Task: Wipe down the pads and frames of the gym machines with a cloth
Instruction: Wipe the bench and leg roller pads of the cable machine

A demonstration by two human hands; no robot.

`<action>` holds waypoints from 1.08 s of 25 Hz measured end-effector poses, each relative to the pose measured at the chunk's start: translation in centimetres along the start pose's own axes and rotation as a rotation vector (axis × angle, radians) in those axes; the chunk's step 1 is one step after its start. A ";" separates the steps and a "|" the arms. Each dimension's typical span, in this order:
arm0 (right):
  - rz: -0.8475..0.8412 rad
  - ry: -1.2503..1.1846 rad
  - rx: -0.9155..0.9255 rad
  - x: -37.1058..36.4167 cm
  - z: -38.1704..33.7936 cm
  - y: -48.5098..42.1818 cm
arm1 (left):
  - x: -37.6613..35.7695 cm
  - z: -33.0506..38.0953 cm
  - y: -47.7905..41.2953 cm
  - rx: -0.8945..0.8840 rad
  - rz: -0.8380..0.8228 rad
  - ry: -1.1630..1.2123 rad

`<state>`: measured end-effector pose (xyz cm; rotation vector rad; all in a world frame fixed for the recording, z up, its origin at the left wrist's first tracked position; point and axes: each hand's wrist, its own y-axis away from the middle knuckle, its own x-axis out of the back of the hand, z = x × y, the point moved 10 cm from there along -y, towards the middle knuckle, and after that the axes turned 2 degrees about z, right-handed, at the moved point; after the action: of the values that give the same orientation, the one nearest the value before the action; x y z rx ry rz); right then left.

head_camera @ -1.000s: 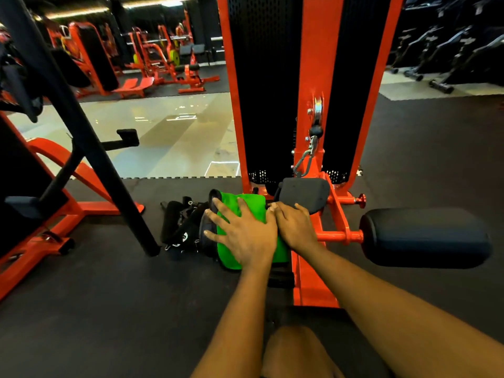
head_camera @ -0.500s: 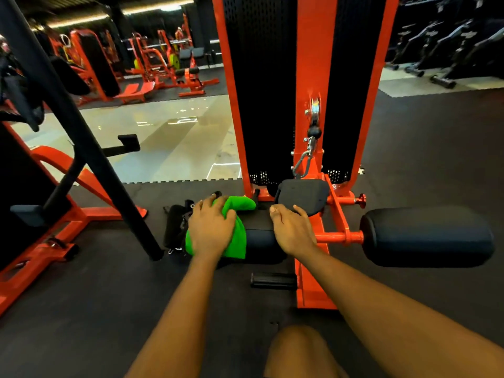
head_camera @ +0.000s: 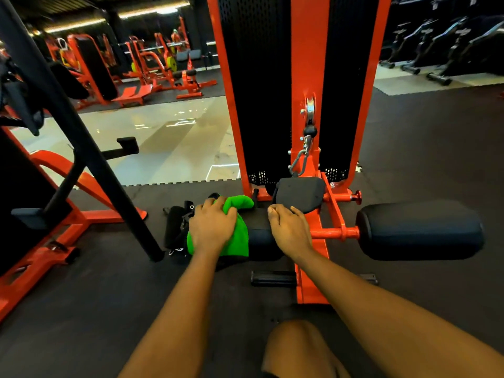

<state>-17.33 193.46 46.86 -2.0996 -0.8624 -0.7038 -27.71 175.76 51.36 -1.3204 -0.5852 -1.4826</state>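
A: Progress?
B: Early, I'd judge. Orange frame (head_camera: 308, 64) and right roller pad (head_camera: 420, 230) are well apart from the cloth; left roller pad (head_camera: 261, 237) looks mid-wipe.
A: Hands?
B: Left hand (head_camera: 211, 229) curls over green cloth (head_camera: 241, 236) at that pad's outer end. Right hand (head_camera: 290, 230) grips the pad beside it.

Cloth (head_camera: 241, 233) on left roller pad (head_camera: 262, 241)

Hands: 2 – left hand (head_camera: 211, 230), right hand (head_camera: 290, 230).
Cloth (head_camera: 241, 236): 1, green.
Roller pads: 2 – left pad (head_camera: 261, 240), right pad (head_camera: 420, 230).
Flat pad (head_camera: 298, 193): 1.
Mesh panels: 2 – left panel (head_camera: 256, 77), right panel (head_camera: 343, 77).
Pulley (head_camera: 310, 107): 1.
Carabiner (head_camera: 297, 165): 1.
Red knob (head_camera: 357, 197): 1.
Foot pegs: 2 – left peg (head_camera: 272, 278), right peg (head_camera: 368, 278).
Knee (head_camera: 297, 347): 1.
Strap bundle (head_camera: 174, 230): 1.
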 end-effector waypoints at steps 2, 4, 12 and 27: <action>0.054 -0.059 0.029 -0.1 -0.1 1.0 | -0.5 0.7 -2.1 0.032 -0.166 -0.018; 0.085 -0.094 0.053 -0.3 -0.3 2.2 | -0.5 1.0 -2.4 0.053 -0.164 -0.053; -0.098 -0.200 -0.131 1.1 0.7 -0.2 | 0.0 0.1 5.1 -0.049 0.387 0.043; 0.325 -0.142 -0.091 2.2 0.2 1.5 | -0.4 1.5 -2.6 0.043 -0.089 -0.092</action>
<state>-14.80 193.63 47.71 -2.3222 -0.5505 -0.4328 -29.43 178.18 52.10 -1.3493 -0.7398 -1.4785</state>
